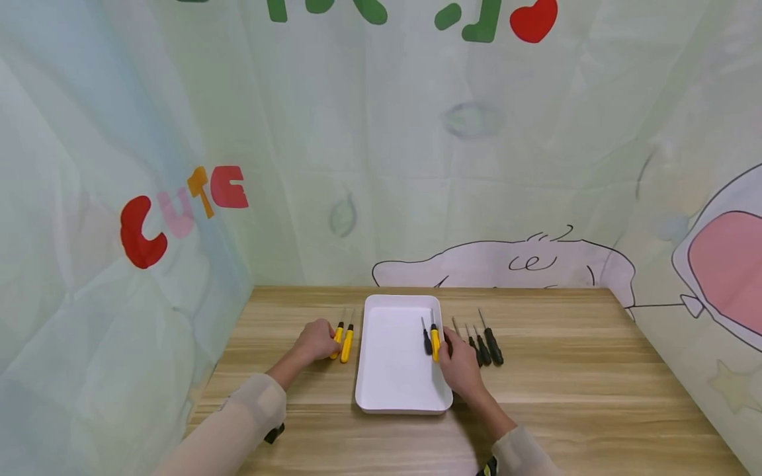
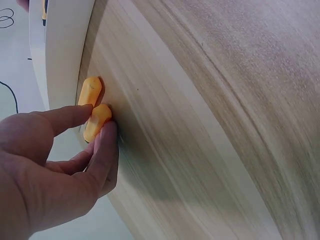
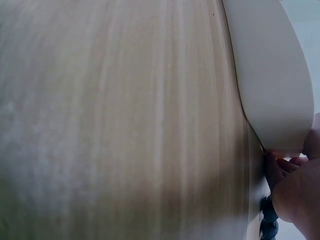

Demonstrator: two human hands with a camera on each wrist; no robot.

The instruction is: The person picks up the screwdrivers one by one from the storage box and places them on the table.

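My left hand (image 1: 317, 340) pinches the yellow handle of a screwdriver (image 2: 98, 123) between thumb and fingers, left of the tray. A second yellow screwdriver (image 1: 347, 345) lies close beside it on its right, its shaft pointing away. My right hand (image 1: 461, 368) grips the right wall of the white tray (image 1: 393, 357), with the thumb over the rim and the fingers on the outside. Inside the tray along that wall lie a yellow screwdriver (image 1: 435, 344) and a small black screwdriver (image 1: 427, 342). The right thumb is close to the yellow one's handle.
Several black screwdrivers (image 1: 492, 346) lie side by side on the wooden table (image 1: 571, 383), right of the tray and just beyond my right hand. A printed cloth (image 1: 405, 152) hangs behind the table and along both sides.
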